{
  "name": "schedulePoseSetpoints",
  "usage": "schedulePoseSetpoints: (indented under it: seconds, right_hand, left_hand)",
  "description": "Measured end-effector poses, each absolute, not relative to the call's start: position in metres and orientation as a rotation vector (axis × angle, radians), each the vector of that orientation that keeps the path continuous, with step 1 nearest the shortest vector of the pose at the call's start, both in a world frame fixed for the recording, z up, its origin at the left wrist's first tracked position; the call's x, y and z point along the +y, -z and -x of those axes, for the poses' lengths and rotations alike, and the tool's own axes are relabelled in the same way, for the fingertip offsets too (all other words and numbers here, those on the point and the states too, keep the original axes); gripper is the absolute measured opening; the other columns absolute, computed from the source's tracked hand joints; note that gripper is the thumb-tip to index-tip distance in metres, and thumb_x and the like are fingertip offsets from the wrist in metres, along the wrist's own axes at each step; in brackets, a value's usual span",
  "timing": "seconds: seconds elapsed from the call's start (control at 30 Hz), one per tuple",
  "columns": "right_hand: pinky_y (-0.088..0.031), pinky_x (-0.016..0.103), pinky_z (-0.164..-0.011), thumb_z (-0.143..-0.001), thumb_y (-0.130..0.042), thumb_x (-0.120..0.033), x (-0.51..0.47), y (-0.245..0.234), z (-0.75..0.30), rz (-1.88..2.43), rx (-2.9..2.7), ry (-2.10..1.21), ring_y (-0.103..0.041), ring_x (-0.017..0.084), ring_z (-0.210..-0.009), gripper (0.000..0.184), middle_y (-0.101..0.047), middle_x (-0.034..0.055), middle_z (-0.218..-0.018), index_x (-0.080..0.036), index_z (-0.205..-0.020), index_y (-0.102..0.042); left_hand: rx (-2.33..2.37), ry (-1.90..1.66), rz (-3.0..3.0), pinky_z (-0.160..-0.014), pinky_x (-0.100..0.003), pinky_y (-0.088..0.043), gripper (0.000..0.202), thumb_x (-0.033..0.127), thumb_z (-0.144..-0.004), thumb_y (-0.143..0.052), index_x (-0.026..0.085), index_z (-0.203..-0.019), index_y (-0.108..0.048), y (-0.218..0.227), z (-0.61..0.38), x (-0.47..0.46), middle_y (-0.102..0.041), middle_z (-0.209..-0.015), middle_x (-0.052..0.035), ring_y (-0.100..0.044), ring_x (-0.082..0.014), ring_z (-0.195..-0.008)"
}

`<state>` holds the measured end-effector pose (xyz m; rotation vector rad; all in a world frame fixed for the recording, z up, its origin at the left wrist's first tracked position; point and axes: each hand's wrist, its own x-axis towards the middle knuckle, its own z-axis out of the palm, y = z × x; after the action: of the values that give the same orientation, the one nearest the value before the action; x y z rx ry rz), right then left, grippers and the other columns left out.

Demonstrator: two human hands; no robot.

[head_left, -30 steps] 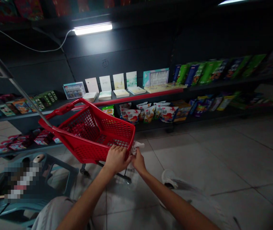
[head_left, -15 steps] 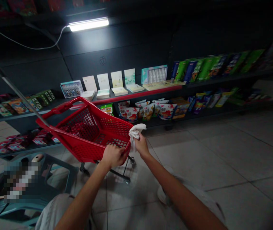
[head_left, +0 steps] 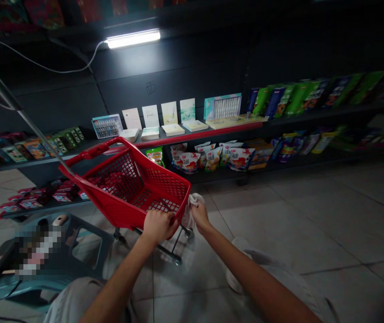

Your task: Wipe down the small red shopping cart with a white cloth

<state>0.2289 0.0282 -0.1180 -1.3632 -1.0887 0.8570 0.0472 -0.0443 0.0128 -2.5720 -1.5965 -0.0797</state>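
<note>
A red shopping cart [head_left: 117, 211] with a perforated plastic basket stands in front of me, its front end toward my hands. My left hand [head_left: 160, 225] grips the basket's front rim at the near corner, fingers curled over the edge. In my right hand [head_left: 200, 215] is a bunched white cloth [head_left: 192, 204], pinched at the outer side of the basket's front end. Part of the cloth hangs down beside the basket. Whether it presses on the plastic, I cannot tell.
Behind the cart runs a dark shelf with a red edge strip [head_left: 198, 134], holding notebooks [head_left: 173, 129] and several snack bags [head_left: 190, 162]. A lit tube lamp [head_left: 133, 39] hangs above. At left stand a teal plastic stool [head_left: 92, 235] and a metal pole [head_left: 33, 128].
My right hand and the cloth have moved down along the outside of the cart's front end. My left hand keeps its grip on the rim. The view has shifted slightly.
</note>
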Motion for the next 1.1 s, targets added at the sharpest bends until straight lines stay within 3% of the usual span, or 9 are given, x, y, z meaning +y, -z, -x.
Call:
schedulePoseSetpoints:
  seconds: [0.23,0.33,0.5,0.73,0.87,1.0,1.1]
  right_hand:
    - [-0.053,0.036,-0.094,-0.085,-0.055,-0.038,0.026,0.049,-0.248,1.294,-1.072,-0.693,-0.069,0.028,-0.104,0.044,-0.076,0.0112,-0.116,-0.016,-0.118,-0.071]
    - [-0.050,0.038,-0.104,-0.086,-0.054,-0.027,0.027,0.035,-0.255,1.244,-1.377,-0.566,-0.068,0.028,-0.115,0.044,-0.073,0.0112,-0.127,-0.017,-0.126,-0.070]
    - [-0.035,0.039,-0.124,-0.080,-0.053,-0.008,0.034,0.036,-0.262,1.179,-1.751,-0.446,-0.051,0.024,-0.143,0.060,-0.057,0.0065,-0.152,-0.021,-0.137,-0.066]
    - [-0.038,0.041,-0.123,-0.074,-0.052,-0.003,0.046,0.034,-0.274,1.238,-1.728,-0.442,-0.056,0.025,-0.139,0.066,-0.061,0.0063,-0.147,-0.020,-0.135,-0.069]
    - [-0.042,0.040,-0.119,-0.071,-0.054,-0.004,0.046,0.027,-0.279,1.239,-1.709,-0.500,-0.060,0.026,-0.134,0.066,-0.065,0.0044,-0.142,-0.023,-0.131,-0.072]
    - [-0.048,0.040,-0.111,-0.071,-0.056,-0.009,0.043,0.021,-0.287,1.224,-1.674,-0.624,-0.067,0.026,-0.123,0.062,-0.071,0.0054,-0.134,-0.023,-0.129,-0.073]
    - [-0.047,0.041,-0.112,-0.074,-0.060,-0.018,0.043,0.017,-0.289,1.107,-1.613,-0.697,-0.066,0.026,-0.124,0.056,-0.071,0.0065,-0.134,-0.021,-0.128,-0.073]
  left_hand:
    - [-1.424,0.022,2.667,-0.065,-0.034,-0.043,0.047,0.049,-0.098,-0.041,0.021,-0.085,-0.077,-0.021,-0.049,-0.039,-0.075,-0.076,-0.0135,-0.072,-0.0265,-0.073]
    - [-1.350,0.025,2.734,-0.064,-0.035,-0.044,0.047,0.049,-0.097,-0.043,0.021,-0.082,-0.076,-0.022,-0.047,-0.040,-0.074,-0.072,-0.0131,-0.071,-0.0260,-0.069]
    - [-1.342,0.079,2.803,-0.064,-0.035,-0.044,0.040,0.046,-0.094,-0.047,0.022,-0.076,-0.074,-0.021,-0.045,-0.049,-0.072,-0.067,-0.0108,-0.067,-0.0225,-0.064]
    - [-1.259,0.051,2.828,-0.062,-0.035,-0.041,0.039,0.045,-0.095,-0.047,0.024,-0.073,-0.072,-0.018,-0.037,-0.058,-0.070,-0.063,-0.0086,-0.064,-0.0217,-0.061]
    - [-1.268,0.053,2.856,-0.061,-0.034,-0.039,0.031,0.045,-0.089,-0.056,0.025,-0.071,-0.073,-0.022,-0.032,-0.061,-0.070,-0.063,-0.0074,-0.064,-0.0214,-0.062]
    - [-1.252,0.051,2.922,-0.057,-0.033,-0.033,0.028,0.046,-0.083,-0.065,0.025,-0.066,-0.072,-0.033,-0.030,-0.063,-0.070,-0.061,-0.0049,-0.062,-0.0194,-0.060]
    - [-1.246,0.033,2.982,-0.054,-0.032,-0.027,0.033,0.049,-0.083,-0.067,0.024,-0.061,-0.070,-0.042,-0.026,-0.064,-0.069,-0.058,-0.0032,-0.058,-0.0160,-0.055]
